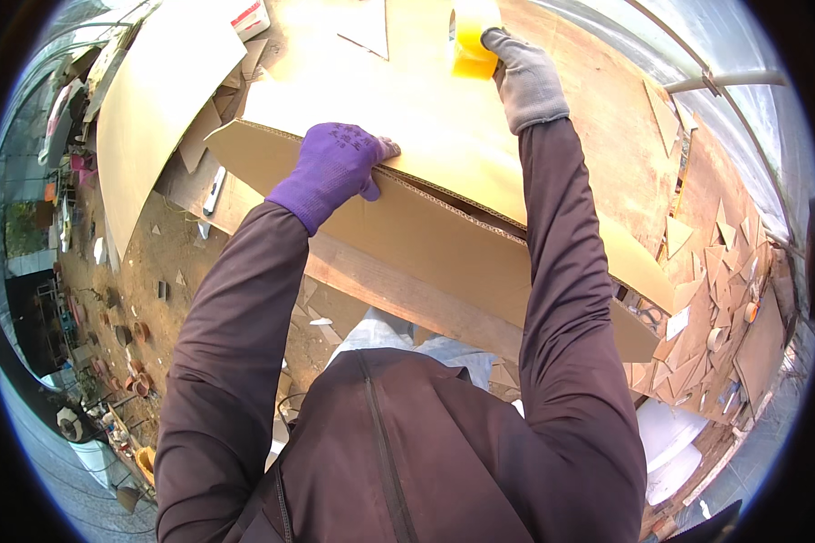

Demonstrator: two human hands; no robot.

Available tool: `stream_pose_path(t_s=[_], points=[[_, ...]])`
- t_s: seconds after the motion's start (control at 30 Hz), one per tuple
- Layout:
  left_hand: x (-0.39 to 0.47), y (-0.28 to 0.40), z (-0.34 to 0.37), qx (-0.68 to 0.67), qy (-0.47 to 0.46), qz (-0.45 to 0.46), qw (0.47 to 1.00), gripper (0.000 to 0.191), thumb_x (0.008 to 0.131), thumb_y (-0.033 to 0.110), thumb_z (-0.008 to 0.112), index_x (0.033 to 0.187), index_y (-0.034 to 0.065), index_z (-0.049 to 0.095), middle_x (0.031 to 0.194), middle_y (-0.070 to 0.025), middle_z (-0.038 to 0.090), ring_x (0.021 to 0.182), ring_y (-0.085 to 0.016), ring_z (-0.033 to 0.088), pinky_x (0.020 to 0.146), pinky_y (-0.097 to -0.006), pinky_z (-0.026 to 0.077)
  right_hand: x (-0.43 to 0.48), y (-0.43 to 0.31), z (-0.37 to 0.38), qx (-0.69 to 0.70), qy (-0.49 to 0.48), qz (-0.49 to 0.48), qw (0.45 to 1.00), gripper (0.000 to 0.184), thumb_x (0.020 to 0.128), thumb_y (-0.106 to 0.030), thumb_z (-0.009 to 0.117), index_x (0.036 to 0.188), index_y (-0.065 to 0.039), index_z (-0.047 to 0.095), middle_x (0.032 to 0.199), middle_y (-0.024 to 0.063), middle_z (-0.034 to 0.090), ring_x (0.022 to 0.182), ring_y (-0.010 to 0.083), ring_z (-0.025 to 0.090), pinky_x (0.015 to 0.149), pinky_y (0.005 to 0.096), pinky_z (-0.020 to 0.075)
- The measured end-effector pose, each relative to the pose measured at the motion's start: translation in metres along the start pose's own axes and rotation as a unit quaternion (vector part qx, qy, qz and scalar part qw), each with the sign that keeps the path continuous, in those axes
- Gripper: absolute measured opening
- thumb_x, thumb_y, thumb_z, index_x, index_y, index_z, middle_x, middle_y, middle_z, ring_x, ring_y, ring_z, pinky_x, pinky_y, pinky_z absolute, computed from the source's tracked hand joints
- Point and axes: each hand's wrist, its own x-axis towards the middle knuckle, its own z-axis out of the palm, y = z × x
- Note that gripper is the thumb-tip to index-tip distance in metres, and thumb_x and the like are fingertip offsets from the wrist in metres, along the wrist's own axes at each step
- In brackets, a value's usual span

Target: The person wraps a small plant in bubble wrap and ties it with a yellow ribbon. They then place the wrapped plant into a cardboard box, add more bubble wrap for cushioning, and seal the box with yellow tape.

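Observation:
In a purple glove, my left hand [336,166] pinches the long edges of a folded corrugated cardboard piece [421,231], its thumb against the near panel and its fingers over the upper one. To the right of that hand, a dark narrow gap runs between the two edges. My right hand [530,78], gloved in grey, grips a wide roll of yellow packing tape [474,41] above the far part of the cardboard. Glare washes out the upper surface, so it cannot be told whether tape lies on it.
A utility knife [214,191] lies on the wooden worktable [394,282] left of the cardboard. A large curved cardboard sheet [156,102] rises at the left. Cardboard scraps [720,271] and a tape roll [716,339] lie at the right. Clay pots [139,387] stand on the ground.

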Motion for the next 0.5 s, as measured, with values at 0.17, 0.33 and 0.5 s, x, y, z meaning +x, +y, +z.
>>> stream_pose_path(t_s=[0.17,0.33,0.5], points=[[-0.01,-0.009,0.002,-0.004,0.08,0.105,0.991,0.089,0.057,0.038,0.084,0.136,0.0149,0.052,0.137,-0.004,0.056,0.125,-0.025,0.053,0.101,-0.039,0.046,-0.018,0.005,0.0,0.122,0.039,0.121,0.984,0.025,0.095,-0.02,0.062,0.108,0.002,0.064,0.108,0.0076,0.066,0.105,0.0175,0.063,0.095,0.0329,0.0492],[-0.018,-0.007,-0.027,-0.265,0.065,0.129,0.953,0.097,0.059,0.04,0.087,0.141,0.0106,0.045,0.141,-0.0175,0.048,0.133,-0.033,0.043,0.112,-0.0438,0.034,-0.024,0.008,0.006,0.246,-0.063,0.155,0.955,0.03,0.097,-0.018,0.059,0.119,0.002,0.057,0.121,0.0107,0.061,0.116,0.0241,0.058,0.105,0.041,0.0439],[0.037,0.016,-0.03,-0.159,0.409,0.019,0.899,0.071,0.062,0.035,0.085,0.121,0.0069,0.056,0.116,-0.0156,0.061,0.114,-0.033,0.055,0.105,-0.0467,0.037,-0.023,0.008,0.01,0.371,-0.074,0.232,0.896,0.031,0.098,-0.02,0.056,0.118,0.003,0.055,0.12,0.014,0.06,0.116,0.029,0.058,0.105,0.0478,0.0441]])
